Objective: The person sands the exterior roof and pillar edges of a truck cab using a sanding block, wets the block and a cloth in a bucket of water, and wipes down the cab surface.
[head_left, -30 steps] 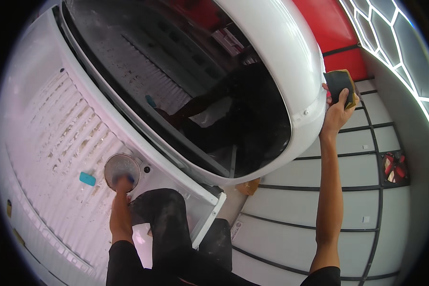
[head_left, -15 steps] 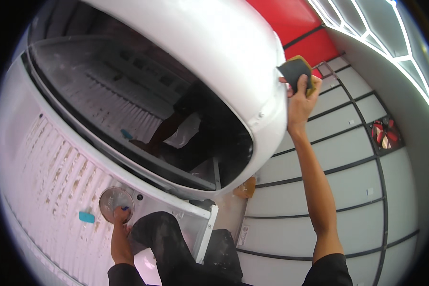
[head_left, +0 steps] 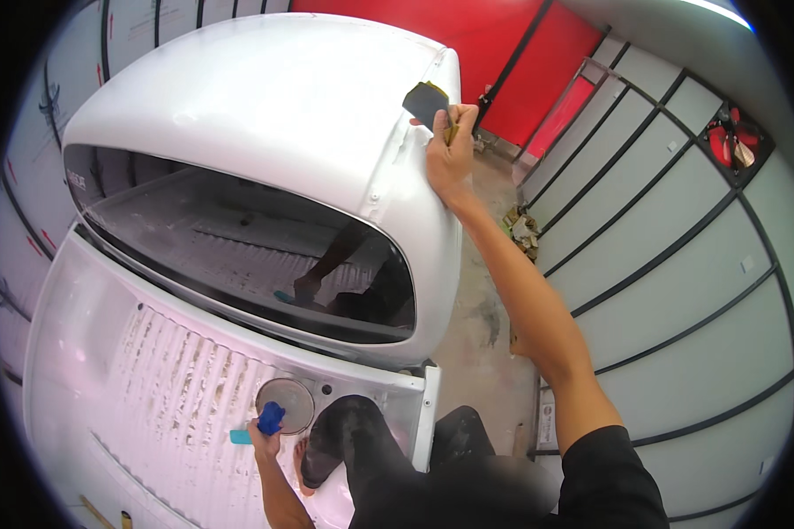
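My right hand [head_left: 451, 154] is raised to the right edge of a white pickup's cab roof [head_left: 282, 79]. Pinched in it is a folded sheet of sandpaper [head_left: 427, 103], dark grey with a yellowish back. Down in the ribbed truck bed [head_left: 163, 353], my left hand [head_left: 265, 438] grips a crumpled blue cloth [head_left: 271, 417], perhaps a sponge, at the near rim of a round bucket [head_left: 295, 401] of cloudy liquid. Beside that hand lies a flat teal block [head_left: 240, 436], partly covered by it.
Below the roof, the dark rear window [head_left: 265, 251] reflects my arm and the bed. The bed's side wall [head_left: 428, 414] ends near my knees. Grey panelled walls [head_left: 670, 264] stand to the right, a red wall [head_left: 520, 44] behind. Brown crumpled material [head_left: 522, 231] lies on the floor.
My left hand has come up out of the bucket with the blue cloth. My view has turned, showing more of the roof and floor. The right hand still holds the sandpaper at the roof edge.
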